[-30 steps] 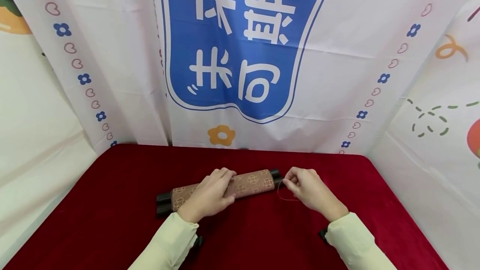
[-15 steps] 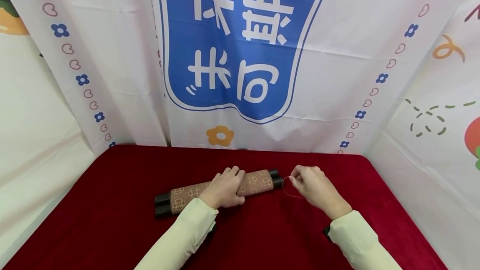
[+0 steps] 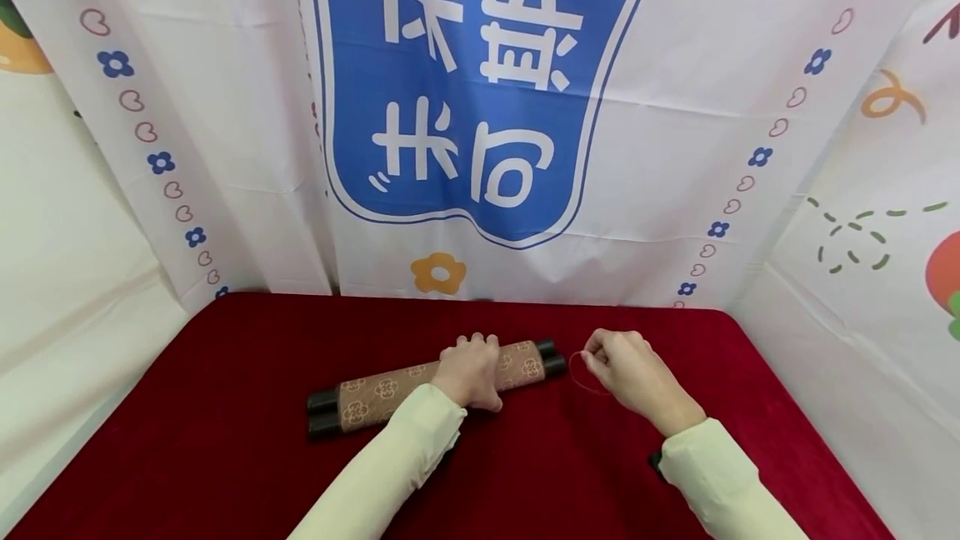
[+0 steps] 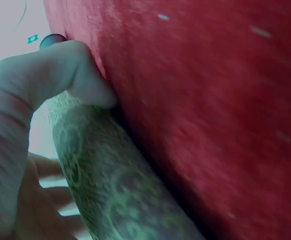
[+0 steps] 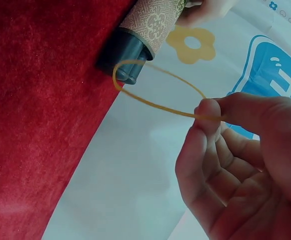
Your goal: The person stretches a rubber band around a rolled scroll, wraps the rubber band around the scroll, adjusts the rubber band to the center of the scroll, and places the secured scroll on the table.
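Observation:
A rolled scroll (image 3: 386,390) with brown, flower-patterned backing and black roller ends lies slantwise on the red cloth. Toward its right end, my left hand (image 3: 468,369) grips it, thumb on the near side and fingers over the far side. The left wrist view shows the thumb (image 4: 93,80) bent across the patterned backing. My right hand (image 3: 630,369) pinches a thin yellowish rubber band (image 5: 158,106) between thumb and forefinger. The band hangs in a loop just right of the scroll's black ends (image 5: 123,52); whether it touches them cannot be told.
Red velvet-like cloth (image 3: 525,473) covers the table. A white printed curtain (image 3: 675,190) with a blue sign hangs behind the table's back edge, and further white printed sheets (image 3: 862,340) stand at the sides.
My left hand has slid rightward along the scroll. My right hand has drawn slightly right, taking the rubber band away from the black ends. The scroll has barely moved.

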Demonstrator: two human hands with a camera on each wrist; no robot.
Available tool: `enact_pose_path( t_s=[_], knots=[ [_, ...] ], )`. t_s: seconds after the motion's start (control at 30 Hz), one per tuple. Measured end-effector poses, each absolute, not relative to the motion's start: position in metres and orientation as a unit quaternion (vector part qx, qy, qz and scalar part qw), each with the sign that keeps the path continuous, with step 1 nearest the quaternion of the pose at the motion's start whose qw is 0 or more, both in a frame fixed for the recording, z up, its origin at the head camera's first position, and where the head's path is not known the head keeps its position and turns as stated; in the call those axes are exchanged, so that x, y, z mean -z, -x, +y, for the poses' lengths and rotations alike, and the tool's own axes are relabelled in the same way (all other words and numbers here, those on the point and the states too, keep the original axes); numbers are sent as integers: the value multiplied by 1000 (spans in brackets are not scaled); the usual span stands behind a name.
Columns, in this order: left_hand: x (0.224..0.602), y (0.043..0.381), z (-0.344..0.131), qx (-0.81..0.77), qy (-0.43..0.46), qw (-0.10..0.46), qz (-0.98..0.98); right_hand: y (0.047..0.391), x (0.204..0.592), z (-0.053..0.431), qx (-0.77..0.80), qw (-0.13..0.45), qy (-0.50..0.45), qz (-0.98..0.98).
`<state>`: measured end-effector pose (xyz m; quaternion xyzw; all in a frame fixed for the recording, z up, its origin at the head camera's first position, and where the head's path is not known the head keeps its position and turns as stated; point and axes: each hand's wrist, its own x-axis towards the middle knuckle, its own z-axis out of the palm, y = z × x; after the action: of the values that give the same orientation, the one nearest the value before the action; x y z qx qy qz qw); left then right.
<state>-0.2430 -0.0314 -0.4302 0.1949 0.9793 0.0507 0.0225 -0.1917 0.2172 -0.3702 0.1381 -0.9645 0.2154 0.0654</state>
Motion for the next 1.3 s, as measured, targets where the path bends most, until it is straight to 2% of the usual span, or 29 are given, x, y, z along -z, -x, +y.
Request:
enact_pose_path(
  t_s=[0.37, 0.73, 1.03, 1.3],
  knots=[
    [426, 239, -16, -19, -140, 22, 990, 195, 364, 221, -216, 64, -133, -965],
    [427, 231, -34, -47, -235, -37, 970, 201, 362, 224, -224, 57, -123, -965],
    [424, 216, -36, -25, -258, -108, 960, 206, 366, 219, -234, 49, -119, -964],
    [425, 206, -34, -21, -275, -93, 957, 208, 366, 209, -248, 36, -128, -960]
  ],
)
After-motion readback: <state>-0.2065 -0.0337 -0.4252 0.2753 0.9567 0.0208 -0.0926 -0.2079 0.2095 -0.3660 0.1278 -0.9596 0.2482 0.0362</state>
